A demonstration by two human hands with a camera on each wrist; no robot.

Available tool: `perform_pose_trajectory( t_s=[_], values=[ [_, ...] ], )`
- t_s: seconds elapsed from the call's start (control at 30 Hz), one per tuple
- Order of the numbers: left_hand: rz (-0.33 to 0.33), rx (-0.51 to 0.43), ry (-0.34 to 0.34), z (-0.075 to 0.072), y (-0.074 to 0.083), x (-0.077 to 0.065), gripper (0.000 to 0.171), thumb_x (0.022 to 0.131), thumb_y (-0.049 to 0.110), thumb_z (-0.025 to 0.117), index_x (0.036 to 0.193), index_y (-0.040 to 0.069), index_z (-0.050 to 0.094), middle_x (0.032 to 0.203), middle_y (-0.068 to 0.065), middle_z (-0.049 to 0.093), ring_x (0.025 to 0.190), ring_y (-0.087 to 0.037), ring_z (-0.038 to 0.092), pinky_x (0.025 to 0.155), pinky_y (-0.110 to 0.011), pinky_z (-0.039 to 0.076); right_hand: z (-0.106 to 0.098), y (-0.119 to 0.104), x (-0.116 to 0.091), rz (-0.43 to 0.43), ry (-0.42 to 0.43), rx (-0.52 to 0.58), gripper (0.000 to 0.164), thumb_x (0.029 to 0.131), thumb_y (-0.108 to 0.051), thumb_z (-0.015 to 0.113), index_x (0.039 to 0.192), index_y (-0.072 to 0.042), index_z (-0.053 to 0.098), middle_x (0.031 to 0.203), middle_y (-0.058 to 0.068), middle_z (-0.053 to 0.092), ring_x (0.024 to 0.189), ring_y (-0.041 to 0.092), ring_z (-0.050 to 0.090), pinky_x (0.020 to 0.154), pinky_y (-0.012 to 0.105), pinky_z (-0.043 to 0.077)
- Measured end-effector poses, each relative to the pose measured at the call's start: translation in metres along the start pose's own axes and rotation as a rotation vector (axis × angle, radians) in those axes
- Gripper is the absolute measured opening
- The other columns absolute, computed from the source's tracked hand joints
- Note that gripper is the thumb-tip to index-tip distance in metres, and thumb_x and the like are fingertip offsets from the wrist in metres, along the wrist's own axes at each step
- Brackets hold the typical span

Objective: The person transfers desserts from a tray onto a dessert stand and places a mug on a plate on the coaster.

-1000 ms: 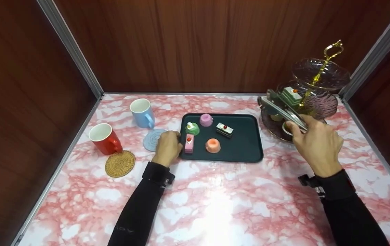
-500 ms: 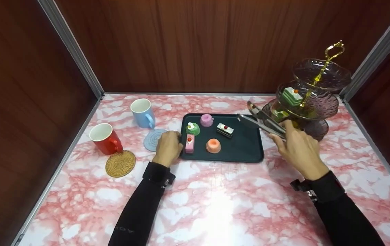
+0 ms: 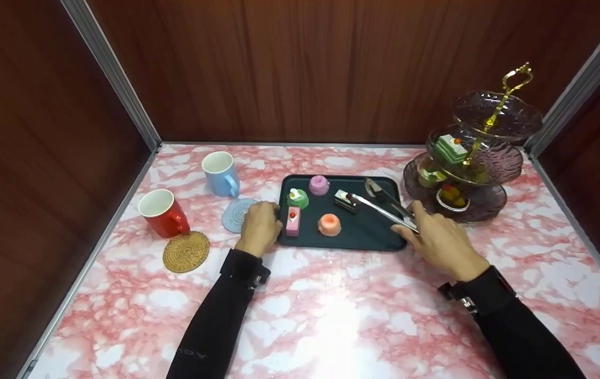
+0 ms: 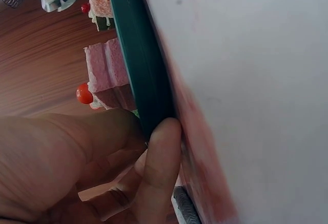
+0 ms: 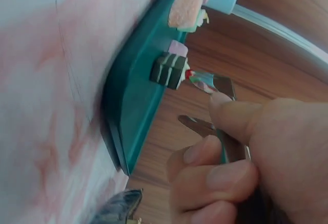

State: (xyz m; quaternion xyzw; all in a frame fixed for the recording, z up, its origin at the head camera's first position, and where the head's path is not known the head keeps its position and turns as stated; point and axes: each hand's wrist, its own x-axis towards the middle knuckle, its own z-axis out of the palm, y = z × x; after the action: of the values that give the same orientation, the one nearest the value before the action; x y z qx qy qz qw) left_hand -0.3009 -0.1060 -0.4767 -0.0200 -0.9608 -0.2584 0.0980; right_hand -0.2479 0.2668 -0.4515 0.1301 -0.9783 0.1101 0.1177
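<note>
My left hand [image 3: 259, 230] pinches the left rim of the dark green tray [image 3: 366, 231] between thumb and finger. My right hand [image 3: 445, 242] grips metal tongs [image 3: 386, 212], held low over the tray's right half with their arms spread apart. One tong tip is at the cherry-topped dark layered cake slice [image 3: 344, 204]; the other is off to its right. Whether the tip touches the slice I cannot tell. Also on the tray are a pink cake slice [image 3: 292, 223], a green round cake [image 3: 298, 198], a purple ring cake [image 3: 319, 185] and an orange ring cake [image 3: 329, 225].
A tiered glass stand [image 3: 495, 205] with a gold handle holds a green cake slice [image 3: 451, 149] and small cups at the right. At the left are a blue mug [image 3: 220, 176], a red mug [image 3: 162, 215], a blue coaster [image 3: 234, 215] and a woven coaster [image 3: 186, 252].
My right hand has carried the tongs left from the glass stand to over the tray, bringing one tip to the dark cake slice. The left hand has stayed at the tray's rim.
</note>
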Motion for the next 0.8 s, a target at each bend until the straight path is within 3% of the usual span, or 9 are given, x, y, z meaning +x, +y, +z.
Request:
perform_pose_trajectory(
  t_s=[0.13, 0.33, 0.53, 0.8],
  values=[
    [0.010, 0.010, 0.002, 0.000, 0.000, 0.000, 0.026, 0.072, 0.009, 0.068, 0.098, 0.010, 0.070, 0.094, -0.011, 0.068, 0.087, -0.030, 0.064, 0.075, -0.043, 0.050, 0.006, -0.003, 0.000, -0.058, 0.004, 0.024, 0.052, 0.083, -0.058, 0.054, 0.115, -0.018, 0.046, 0.060, -0.001, 0.052, 0.050, 0.017, 0.052, 0.044, 0.033, 0.033],
    [0.002, 0.032, -0.003, 0.001, 0.000, 0.000, 0.025, 0.072, 0.010, 0.068, 0.097, 0.013, 0.070, 0.095, -0.010, 0.067, 0.087, -0.031, 0.064, 0.072, -0.045, 0.050, 0.013, -0.007, -0.001, -0.046, -0.047, 0.053, 0.047, 0.084, -0.047, 0.057, 0.121, -0.018, 0.052, 0.059, -0.005, 0.050, 0.052, 0.013, 0.048, 0.047, 0.030, 0.033],
    [-0.006, 0.029, -0.003, 0.001, 0.000, 0.000, 0.026, 0.073, 0.011, 0.069, 0.099, 0.013, 0.070, 0.096, -0.009, 0.067, 0.088, -0.031, 0.064, 0.073, -0.045, 0.050, 0.013, -0.007, -0.002, -0.078, -0.071, 0.082, 0.041, 0.087, -0.041, 0.056, 0.122, -0.020, 0.055, 0.066, -0.004, 0.056, 0.059, 0.013, 0.053, 0.053, 0.031, 0.037],
    [-0.010, 0.021, -0.001, 0.002, 0.000, 0.000, 0.027, 0.074, 0.010, 0.069, 0.100, 0.012, 0.070, 0.097, -0.010, 0.067, 0.089, -0.030, 0.064, 0.074, -0.044, 0.050, 0.009, -0.009, -0.004, -0.112, -0.064, 0.106, 0.041, 0.088, -0.039, 0.057, 0.125, -0.020, 0.057, 0.058, -0.005, 0.051, 0.052, 0.010, 0.048, 0.049, 0.028, 0.035]
  ],
)
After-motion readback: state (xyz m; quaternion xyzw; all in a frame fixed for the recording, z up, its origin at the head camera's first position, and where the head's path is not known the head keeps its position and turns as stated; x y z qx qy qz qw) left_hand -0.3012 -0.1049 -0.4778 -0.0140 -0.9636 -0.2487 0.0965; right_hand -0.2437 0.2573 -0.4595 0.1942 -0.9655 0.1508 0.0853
